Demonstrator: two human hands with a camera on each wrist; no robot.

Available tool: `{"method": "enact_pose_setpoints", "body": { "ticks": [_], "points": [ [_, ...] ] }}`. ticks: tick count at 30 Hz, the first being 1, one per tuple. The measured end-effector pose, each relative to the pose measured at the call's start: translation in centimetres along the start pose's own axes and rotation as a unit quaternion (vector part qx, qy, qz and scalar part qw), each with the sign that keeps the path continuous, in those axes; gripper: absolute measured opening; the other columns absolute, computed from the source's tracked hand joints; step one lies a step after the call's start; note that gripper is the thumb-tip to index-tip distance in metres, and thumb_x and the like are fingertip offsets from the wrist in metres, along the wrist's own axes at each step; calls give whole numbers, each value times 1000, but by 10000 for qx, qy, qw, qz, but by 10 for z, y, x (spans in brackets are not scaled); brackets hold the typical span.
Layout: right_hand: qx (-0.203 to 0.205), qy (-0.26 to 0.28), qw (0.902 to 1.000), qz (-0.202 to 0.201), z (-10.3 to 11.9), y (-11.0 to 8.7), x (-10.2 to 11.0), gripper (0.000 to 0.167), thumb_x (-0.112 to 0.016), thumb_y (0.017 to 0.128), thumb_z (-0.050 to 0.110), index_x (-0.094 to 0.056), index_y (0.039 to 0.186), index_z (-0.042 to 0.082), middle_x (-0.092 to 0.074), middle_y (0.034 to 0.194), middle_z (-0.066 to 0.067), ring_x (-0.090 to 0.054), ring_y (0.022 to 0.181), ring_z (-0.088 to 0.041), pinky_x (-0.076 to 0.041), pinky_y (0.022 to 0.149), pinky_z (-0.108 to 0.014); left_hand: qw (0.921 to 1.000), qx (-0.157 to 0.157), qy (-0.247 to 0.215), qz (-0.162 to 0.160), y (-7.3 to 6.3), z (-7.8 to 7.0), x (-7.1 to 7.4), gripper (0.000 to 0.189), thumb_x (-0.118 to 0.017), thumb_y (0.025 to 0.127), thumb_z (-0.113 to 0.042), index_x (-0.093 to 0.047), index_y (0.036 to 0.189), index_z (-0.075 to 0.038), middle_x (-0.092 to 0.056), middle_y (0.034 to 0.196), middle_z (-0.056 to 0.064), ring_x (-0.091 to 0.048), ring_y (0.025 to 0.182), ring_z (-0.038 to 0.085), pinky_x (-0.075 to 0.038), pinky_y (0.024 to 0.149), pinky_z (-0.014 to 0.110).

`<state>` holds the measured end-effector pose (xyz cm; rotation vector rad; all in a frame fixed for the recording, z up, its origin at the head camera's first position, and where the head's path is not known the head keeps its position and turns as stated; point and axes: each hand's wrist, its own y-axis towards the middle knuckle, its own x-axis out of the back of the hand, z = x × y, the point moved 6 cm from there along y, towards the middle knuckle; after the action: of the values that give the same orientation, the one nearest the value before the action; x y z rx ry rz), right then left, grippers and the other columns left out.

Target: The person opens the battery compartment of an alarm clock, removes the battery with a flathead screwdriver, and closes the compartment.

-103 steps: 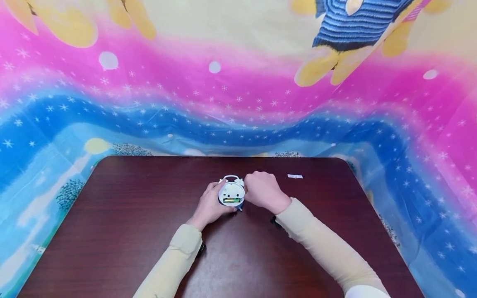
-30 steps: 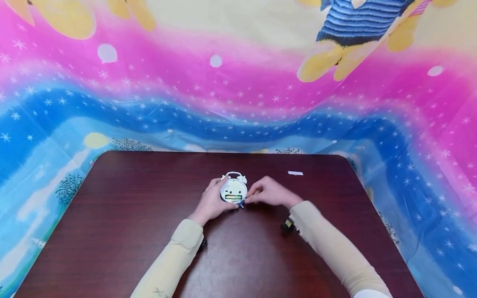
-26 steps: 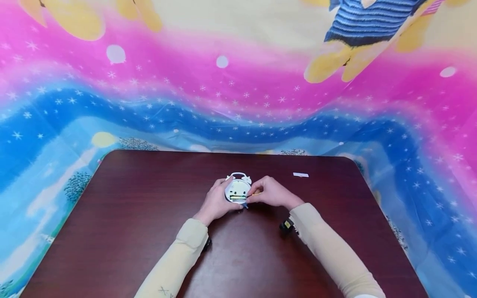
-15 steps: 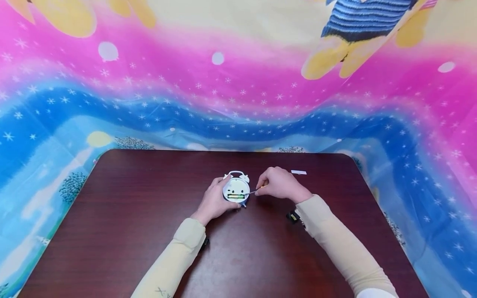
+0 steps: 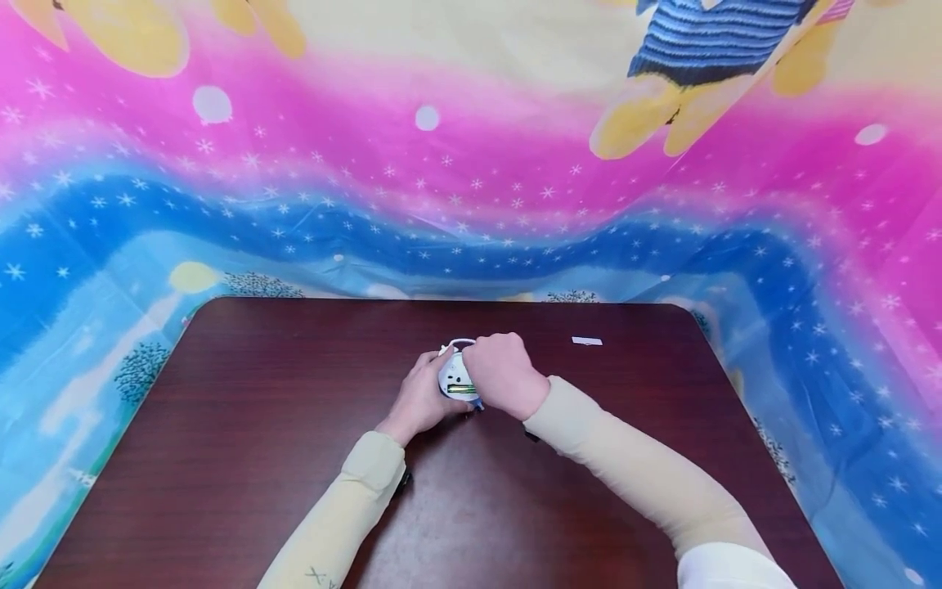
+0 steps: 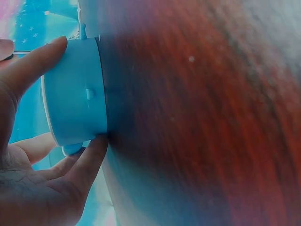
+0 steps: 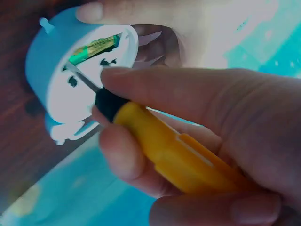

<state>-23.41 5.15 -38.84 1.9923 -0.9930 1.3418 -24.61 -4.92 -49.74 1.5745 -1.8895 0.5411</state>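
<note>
Alarm clock [image 5: 452,368] sits mid-table toward the far edge, back facing up, battery [image 7: 96,48] exposed. Our left hand [image 5: 421,397] grips it from the left; our right hand [image 5: 505,372] grasps the yellow-handled screwdriver [image 7: 162,143], tip at the battery's right end. We can't tell if the tip is seated. Main risk, we think: too much leverage and the tip slips, scoring the battery or jabbing our left hand. A sudden pop-out could send the battery rolling across the glossy table [image 5: 257,458]. If our left grip slackens, side load likely skids the clock. White strip [image 5: 586,340], far right, sits well apart.
</note>
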Motion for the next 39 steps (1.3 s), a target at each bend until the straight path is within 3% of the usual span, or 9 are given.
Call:
{"method": "enact_pose_setpoints", "body": {
  "ticks": [5, 9, 12, 16, 20, 32, 39],
  "points": [
    [-10, -98, 9993, 361, 7, 12, 0, 11, -82, 82, 26, -76, 85, 17, -64, 68, 0, -61, 60, -19, -53, 50, -34, 9999, -106, 17, -27, -1, -3, 2, 102, -97, 67, -28, -47, 153, -6, -49, 143, 22, -53, 124, 36, -45, 101, 50],
    [-260, 643, 9921, 1048, -10, 16, -13, 17, -81, 83, 25, -73, 90, 11, -64, 74, -3, -63, 67, -24, -55, 57, -42, 10000, 0, 7, 22, -1, -3, 2, 103, -97, 67, -29, -45, 153, -5, -47, 145, 22, -52, 125, 37, -43, 101, 51],
    [-484, 1394, 9804, 1308, -28, 12, -25, 17, -81, 82, 25, -70, 82, 12, -62, 73, -2, -62, 68, -24, -54, 60, -46, 10000, 82, 11, 25, -1, -3, 2, 105, -97, 67, -29, -44, 154, -4, -46, 146, 22, -51, 126, 38, -43, 102, 51],
    [-449, 2353, 9626, 1264, -46, 3, -37, 22, -82, 82, 27, -68, 67, 20, -60, 67, 6, -58, 67, -18, -51, 58, -42, 9999, 79, 87, 25, -1, -3, 1, 106, -97, 67, -30, -43, 154, -4, -48, 145, 21, -52, 126, 37, -43, 102, 50],
    [-367, 3005, 9453, 1219, -55, -5, -46, 19, -84, 83, 28, -72, 67, 26, -61, 67, 12, -57, 68, -14, -49, 59, -37, 9999, 61, 110, 34, 0, -2, 1, 106, -97, 67, -31, -43, 155, -5, -48, 145, 21, -52, 126, 37, -43, 102, 51],
    [-294, 3832, 9173, 1043, -68, -13, -66, 9, -84, 85, 28, -80, 78, 25, -66, 73, 15, -58, 68, -10, -49, 66, -33, 9998, 169, 102, 68, 1, -1, 0, 107, -97, 67, -31, -43, 155, -6, -45, 148, 20, -51, 126, 38, -43, 102, 50],
    [-244, 4497, 8869, 1031, -76, -18, -82, 6, -84, 87, 26, -82, 82, 24, -65, 63, 4, -53, 54, -12, -44, 58, -32, 9997, 208, 33, 102, 1, -1, 1, 107, -97, 67, -31, -42, 156, -7, -44, 149, 21, -50, 127, 39, -43, 102, 50]
  ]
}}
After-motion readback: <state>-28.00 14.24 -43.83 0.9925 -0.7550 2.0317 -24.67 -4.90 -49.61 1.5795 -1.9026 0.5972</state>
